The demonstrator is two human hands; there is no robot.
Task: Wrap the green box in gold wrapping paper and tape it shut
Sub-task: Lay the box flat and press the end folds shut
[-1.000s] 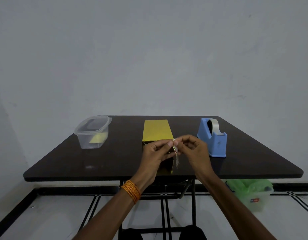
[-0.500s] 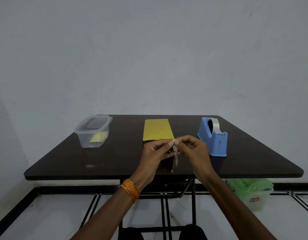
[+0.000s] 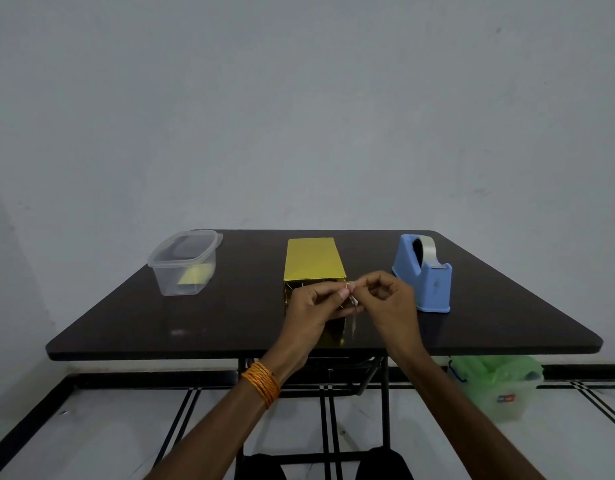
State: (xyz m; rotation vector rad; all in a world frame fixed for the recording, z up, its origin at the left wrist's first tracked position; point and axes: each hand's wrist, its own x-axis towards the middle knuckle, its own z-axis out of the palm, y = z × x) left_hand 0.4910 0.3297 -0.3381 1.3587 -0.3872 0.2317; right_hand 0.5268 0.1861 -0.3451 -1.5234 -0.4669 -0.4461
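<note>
Grey-white wall (image 3: 299, 116) fills the upper half of the view.

Dark brown table (image 3: 507, 317): rounded corners, black metal legs, standing on pale floor tiles with black lines.

Gold-wrapped box (image 3: 313, 265): table centre, lying flat, long axis running away from the person. The near end faces the front edge. Gold paper covers every face in view.

Translucent bin with green lid (image 3: 496, 386): on the floor below the table's right side.

Clear plastic container (image 3: 185, 265): left of the box, well apart, with a yellow piece inside.

Blue tape dispenser (image 3: 423, 275): right of the box, apart from it, with a clear roll seated on top.

Left hand (image 3: 313, 306): in front of the box's near end, fingers curled. Thumb and forefinger pinch the upper end of a tape strip (image 3: 352, 320).

Right hand (image 3: 389, 303): just beside the left, its fingertips meeting the left's on that same upper end, also pinching.

The strip hangs downward in front of the box's near face. Contact with the paper cannot be determined.

Orange thread band (image 3: 263, 382): wound round the left wrist.
</note>
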